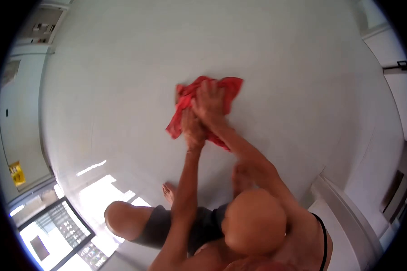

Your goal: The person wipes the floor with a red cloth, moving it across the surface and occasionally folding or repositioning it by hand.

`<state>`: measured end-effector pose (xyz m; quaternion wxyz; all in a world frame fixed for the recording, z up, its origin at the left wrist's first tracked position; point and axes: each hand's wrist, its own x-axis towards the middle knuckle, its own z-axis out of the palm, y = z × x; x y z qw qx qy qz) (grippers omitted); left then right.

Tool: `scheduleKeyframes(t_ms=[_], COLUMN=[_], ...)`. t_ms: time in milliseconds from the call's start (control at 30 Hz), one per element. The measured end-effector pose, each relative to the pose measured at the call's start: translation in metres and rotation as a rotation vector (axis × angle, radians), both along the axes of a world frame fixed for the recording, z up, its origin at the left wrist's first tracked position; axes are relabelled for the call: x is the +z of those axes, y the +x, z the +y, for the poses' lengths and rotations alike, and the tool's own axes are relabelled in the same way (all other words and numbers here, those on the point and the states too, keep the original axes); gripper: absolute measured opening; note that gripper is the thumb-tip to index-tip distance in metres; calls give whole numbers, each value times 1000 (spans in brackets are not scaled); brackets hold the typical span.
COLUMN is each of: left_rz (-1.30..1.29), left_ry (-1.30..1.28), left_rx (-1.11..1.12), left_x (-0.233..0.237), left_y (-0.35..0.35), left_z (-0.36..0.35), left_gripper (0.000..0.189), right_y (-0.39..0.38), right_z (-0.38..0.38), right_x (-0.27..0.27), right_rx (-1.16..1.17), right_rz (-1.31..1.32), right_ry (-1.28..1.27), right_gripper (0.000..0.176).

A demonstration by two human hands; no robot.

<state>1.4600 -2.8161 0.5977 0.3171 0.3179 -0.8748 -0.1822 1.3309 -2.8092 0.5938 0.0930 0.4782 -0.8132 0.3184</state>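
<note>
A rumpled red cloth lies spread on the pale, smooth floor in front of me. My right hand presses flat on its upper middle, fingers stretched out and slightly blurred. Just below and to the left, my left hand rests on the cloth with its fingers extended, partly tucked against the right hand's heel. Both palms face down, and the cloth's edges stick out around them. Neither hand's fingers are wrapped round the cloth.
My bare foot and bent knee are close behind the hands. Light patches shine on the floor at lower left. A yellow label is on the pale cabinet at left. A pale ledge stands at lower right.
</note>
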Motion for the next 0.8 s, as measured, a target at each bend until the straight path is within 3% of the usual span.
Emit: scheduleKeyframes(t_ms=[67,200,300,367,400,433,467,500,600,700,800], left_rz=[-205,-194,-182,-123,-63,-111,-178,-103,-263,-335,-316], left_ry=[132,152,100,407,292,381,274,63,64,9,62], left_rx=[112,129,122,-51,-68,-66,-135,-183,-361,-569,-662], left_x=[8,7,-3,29,21,27,0,10,4,43,52], left_y=[27,14,-27,-76,-98,-114,-130,-152,-186,-169,-138], left_z=[0,4,15,23,32,47,57,69,120,148,159], left_gripper=[43,51,50,36,25,35,46,42,54,60,62], right_y=[13,10,-24,-64,-87,-105,-126,-145,-173,-148,-126], right_z=[-8,-9,5,33,51,70,92,113,195,240,228], right_x=[6,-7,-20,-20,-25,-25,-25,-22,-46,-11,49], right_rx=[105,191,82,4,-7,-125,-191,-255,-435,-591,-628], right_rz=[-13,-19,39,-24,-20,108,197,217,161,192,361], right_ry=[0,-84,-64,21,-29,-39,131,181,211,233,182], right_gripper=[48,48,49,43,45,45,45,45,48,41,35])
